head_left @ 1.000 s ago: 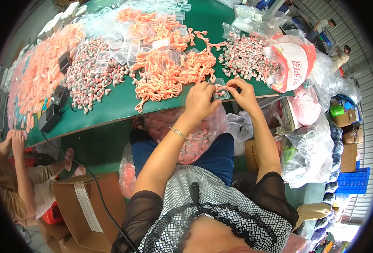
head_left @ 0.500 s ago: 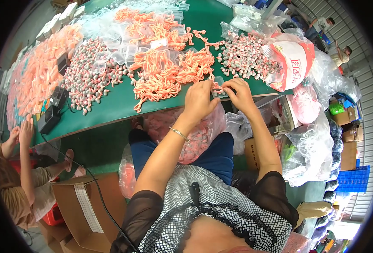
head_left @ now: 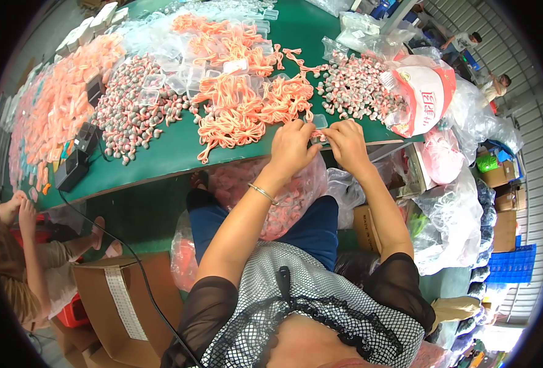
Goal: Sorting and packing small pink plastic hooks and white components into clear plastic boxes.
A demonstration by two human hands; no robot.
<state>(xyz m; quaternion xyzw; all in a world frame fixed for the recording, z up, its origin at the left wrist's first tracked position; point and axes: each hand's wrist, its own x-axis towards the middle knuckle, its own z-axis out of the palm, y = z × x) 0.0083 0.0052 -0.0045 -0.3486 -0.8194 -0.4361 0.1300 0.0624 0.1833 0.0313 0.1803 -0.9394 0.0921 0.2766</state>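
My left hand (head_left: 292,146) and my right hand (head_left: 347,146) meet at the table's front edge, fingers bent and closed around a small clear plastic box (head_left: 320,121). Between the fingertips shows a bit of orange-pink material (head_left: 320,137); the fingers cover most of it. Just left of my hands lies a heap of looped orange cords (head_left: 231,126), some on clear boxes. Behind my right hand spreads a pile of small grey-and-pink beads or balls (head_left: 354,86), beside a red-and-white bag (head_left: 428,95).
A second pile of grey-and-pink balls (head_left: 130,107) and many orange packed pieces (head_left: 63,92) cover the table's left side. A black device (head_left: 72,172) with a cable sits at the edge. A co-worker's hands (head_left: 20,208) are at far left. An open carton (head_left: 130,300) stands below.
My right hand has moved slightly left, closing in on my left hand over the small box. The co-worker's hands have drawn back from the table and come together.
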